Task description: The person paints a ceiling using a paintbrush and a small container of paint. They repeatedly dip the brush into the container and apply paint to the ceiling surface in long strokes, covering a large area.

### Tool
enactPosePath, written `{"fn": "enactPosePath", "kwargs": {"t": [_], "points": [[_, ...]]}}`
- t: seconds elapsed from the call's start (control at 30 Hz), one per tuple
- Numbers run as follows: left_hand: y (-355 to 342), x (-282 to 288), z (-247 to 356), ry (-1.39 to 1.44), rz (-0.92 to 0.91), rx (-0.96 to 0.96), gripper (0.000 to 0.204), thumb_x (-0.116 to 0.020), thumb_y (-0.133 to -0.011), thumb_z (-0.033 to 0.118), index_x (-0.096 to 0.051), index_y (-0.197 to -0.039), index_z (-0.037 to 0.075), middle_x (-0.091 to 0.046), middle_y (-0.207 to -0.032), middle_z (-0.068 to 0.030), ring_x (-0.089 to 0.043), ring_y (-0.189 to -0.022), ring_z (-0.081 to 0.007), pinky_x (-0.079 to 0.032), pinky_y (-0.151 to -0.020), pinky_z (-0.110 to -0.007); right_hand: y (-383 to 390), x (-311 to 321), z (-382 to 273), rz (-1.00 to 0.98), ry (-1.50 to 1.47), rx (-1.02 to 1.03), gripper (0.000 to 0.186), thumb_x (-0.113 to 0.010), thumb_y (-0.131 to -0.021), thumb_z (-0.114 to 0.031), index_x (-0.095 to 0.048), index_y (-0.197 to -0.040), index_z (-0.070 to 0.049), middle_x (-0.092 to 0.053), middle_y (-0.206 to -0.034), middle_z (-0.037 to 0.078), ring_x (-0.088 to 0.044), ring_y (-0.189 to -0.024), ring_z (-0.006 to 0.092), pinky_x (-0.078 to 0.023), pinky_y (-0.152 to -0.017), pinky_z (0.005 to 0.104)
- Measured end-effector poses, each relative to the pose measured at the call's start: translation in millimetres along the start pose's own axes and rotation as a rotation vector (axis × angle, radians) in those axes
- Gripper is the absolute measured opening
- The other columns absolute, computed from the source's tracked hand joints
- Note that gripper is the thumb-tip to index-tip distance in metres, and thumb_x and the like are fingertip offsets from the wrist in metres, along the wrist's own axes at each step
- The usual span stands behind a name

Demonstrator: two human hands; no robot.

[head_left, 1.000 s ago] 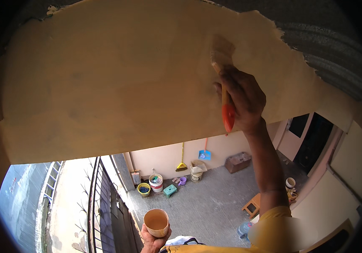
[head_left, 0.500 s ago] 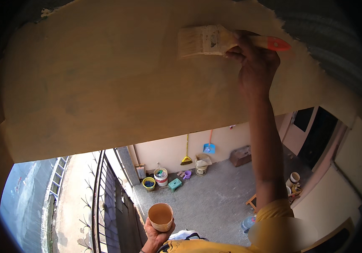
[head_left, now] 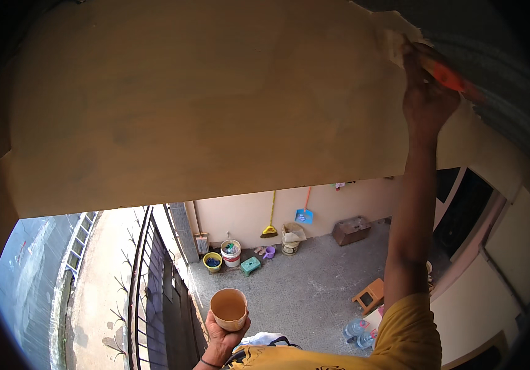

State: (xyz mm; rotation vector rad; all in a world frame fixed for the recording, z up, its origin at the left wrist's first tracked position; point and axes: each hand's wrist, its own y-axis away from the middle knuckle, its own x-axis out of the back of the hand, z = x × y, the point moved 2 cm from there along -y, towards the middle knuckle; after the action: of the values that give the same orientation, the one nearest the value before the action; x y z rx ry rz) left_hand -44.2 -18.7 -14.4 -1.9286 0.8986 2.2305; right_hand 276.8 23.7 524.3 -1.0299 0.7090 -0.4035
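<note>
My right hand (head_left: 428,98) is raised at the upper right, its fingers closed round the handle of a wide paintbrush (head_left: 445,75) with an orange-red handle end. The brush is smeared by motion. Its pale bristle end lies against the tan-painted panel (head_left: 191,117), close to the panel's ragged upper right edge. Low in the view, my left hand (head_left: 223,336) grips a tan cup (head_left: 230,311) from below and the side. The cup stands upright with its mouth up, and its inside is tan. How much paint it holds I cannot tell.
Far below, the grey floor (head_left: 314,277) carries buckets (head_left: 231,251), a green stool (head_left: 250,265), a brown box (head_left: 351,230), a wooden stool (head_left: 371,295) and water bottles (head_left: 358,332). A broom (head_left: 269,231) and blue dustpan (head_left: 304,216) hang by the wall. A spiked metal gate (head_left: 138,296) runs at left.
My right hand has carried the paintbrush rightward to the panel's edge and tilted it. My left hand and the cup appear slightly lower left in the picture.
</note>
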Motion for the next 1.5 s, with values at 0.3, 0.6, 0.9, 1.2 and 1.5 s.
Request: {"fn": "enactPosePath", "kwargs": {"t": [0.3, 0.6, 0.9, 1.2, 1.5], "points": [[1, 4, 5, 0.005, 0.002, -0.032, 0.053, -0.060, -0.086, 0.060, -0.067, -0.120, 0.019, -0.066, -0.110, -0.0073, -0.061, -0.102, -0.0306, -0.054, -0.086, -0.043, 73, -44, -119, -0.414, -0.035, 0.448, 0.027, -0.083, -0.080, -0.003, -0.072, -0.104, -0.005, -0.071, -0.093, 0.011, -0.070, -0.078, 0.0239, -0.059, -0.066, 0.0341], [1, 7, 6, -0.002, -0.008, -0.006, 0.054, -0.061, -0.086, 0.059, -0.067, -0.119, 0.017, -0.066, -0.109, -0.0082, -0.060, -0.102, -0.0309, -0.054, -0.084, -0.044, 1, -20, 33, 0.073, -0.598, -0.555, 0.012, -0.070, -0.093, -0.001, -0.072, -0.102, 0.006, -0.073, -0.098, 0.010, -0.072, -0.083, 0.0171, -0.063, -0.073, 0.0319], [-3, -2, 6, -0.004, -0.004, 0.000, 0.051, -0.062, -0.085, 0.056, -0.068, -0.117, 0.017, -0.067, -0.106, -0.0070, -0.060, -0.101, -0.0307, -0.054, -0.084, -0.044, 41, -50, -67, -0.329, 0.094, 0.504, 0.037, -0.080, -0.064, -0.010, -0.069, -0.100, -0.012, -0.068, -0.096, 0.003, -0.067, -0.082, 0.0232, -0.057, -0.067, 0.0353], [-6, 10, 6, 0.030, -0.042, 0.061, 0.055, -0.060, -0.085, 0.055, -0.066, -0.124, 0.017, -0.067, -0.116, -0.0097, -0.062, -0.105, -0.0321, -0.053, -0.087, -0.046, 60, -2, -18, -0.052, -0.519, -0.620, 0.017, -0.074, -0.089, -0.003, -0.073, -0.105, 0.003, -0.074, -0.098, 0.009, -0.073, -0.082, 0.0166, -0.062, -0.071, 0.0316], [-4, 8, 5, 0.042, -0.003, 0.062, 0.055, -0.061, -0.084, 0.055, -0.065, -0.124, 0.017, -0.067, -0.115, -0.0095, -0.062, -0.104, -0.0324, -0.053, -0.087, -0.046, 5, 59, 41, 0.058, -0.051, -0.169, 0.016, -0.077, -0.091, -0.013, -0.076, -0.103, -0.002, -0.075, -0.099, 0.005, -0.072, -0.090, 0.0151, -0.060, -0.076, 0.0312]]}}
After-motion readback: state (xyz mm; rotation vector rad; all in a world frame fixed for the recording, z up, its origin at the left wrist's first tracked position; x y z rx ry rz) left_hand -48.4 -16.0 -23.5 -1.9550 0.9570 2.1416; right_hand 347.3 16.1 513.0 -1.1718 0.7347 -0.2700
